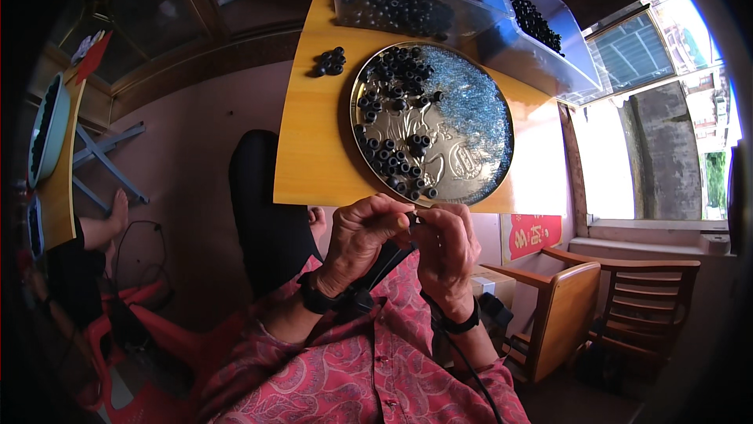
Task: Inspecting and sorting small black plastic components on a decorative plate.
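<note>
Black, the small ring [412, 221] is pinched between the fingertips of the left hand [359, 237] and right hand [447, 247], both curled tight. At twelve o'clock from them, just beyond, sits the round metal tray [471, 110] of rings.

Wooden chair [627, 298] off to the right, blue folding stand [106, 159] on the pink floor, red plastic stool [118, 338] lower left.

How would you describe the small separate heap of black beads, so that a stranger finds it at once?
Start at the yellow wooden table and find the round metal tray. The small heap of black rings lies left of it, directly on bare wood, unlike those in the tray or the clear plastic bins.
</note>
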Available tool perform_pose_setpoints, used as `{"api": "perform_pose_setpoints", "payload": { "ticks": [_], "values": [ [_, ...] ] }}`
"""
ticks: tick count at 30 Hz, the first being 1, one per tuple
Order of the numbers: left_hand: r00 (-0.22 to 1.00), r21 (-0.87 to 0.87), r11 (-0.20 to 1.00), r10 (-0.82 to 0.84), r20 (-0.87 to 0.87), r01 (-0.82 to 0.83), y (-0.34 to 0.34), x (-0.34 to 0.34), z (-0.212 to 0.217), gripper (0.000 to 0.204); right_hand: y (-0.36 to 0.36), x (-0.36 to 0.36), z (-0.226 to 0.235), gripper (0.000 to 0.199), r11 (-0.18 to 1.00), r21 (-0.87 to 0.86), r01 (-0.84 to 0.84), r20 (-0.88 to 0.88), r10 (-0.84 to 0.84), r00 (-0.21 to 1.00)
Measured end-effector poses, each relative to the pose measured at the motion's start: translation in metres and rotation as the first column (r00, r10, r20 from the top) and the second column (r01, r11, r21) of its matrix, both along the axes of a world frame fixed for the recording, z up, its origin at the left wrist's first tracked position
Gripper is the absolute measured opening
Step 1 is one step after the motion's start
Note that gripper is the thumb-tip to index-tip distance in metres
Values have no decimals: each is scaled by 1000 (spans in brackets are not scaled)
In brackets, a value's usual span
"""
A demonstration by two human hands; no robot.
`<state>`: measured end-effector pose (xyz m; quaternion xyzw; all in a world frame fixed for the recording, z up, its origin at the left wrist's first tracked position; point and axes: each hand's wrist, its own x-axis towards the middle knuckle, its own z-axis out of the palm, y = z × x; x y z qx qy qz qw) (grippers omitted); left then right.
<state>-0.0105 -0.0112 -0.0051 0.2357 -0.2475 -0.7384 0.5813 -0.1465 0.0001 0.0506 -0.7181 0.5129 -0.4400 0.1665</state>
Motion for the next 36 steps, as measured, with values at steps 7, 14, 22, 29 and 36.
{"api": "perform_pose_setpoints", "payload": {
  "ticks": [7, 14, 22, 29, 36],
  "values": [
    [998, 52, 999, -19, 65, 16, 1, 0, 5, 17, 3, -1, 0, 25, 1000, 0, 0, -4, 0, 1000],
    [992, 48, 998, -40, 123, 35, -1, 1, 13, 16, 9, 0, -4, 29, 998, 67, 21, 104, -28, 994],
    [988, 151, 978, -152, 32, 145, 0, 1, 13, 20, 17, -1, -17, 19, 959, 266, -96, 550, -69, 832],
    [955, 170, 949, -232, -183, 264, 0, -1, 6, 24, 24, -2, -28, 13, 949, 278, -150, 779, -132, 613],
    [962, 201, 947, -219, -164, 250, 0, -6, 6, 23, 24, -3, -30, 12, 958, 265, -106, 756, -138, 640]
  ]
}}
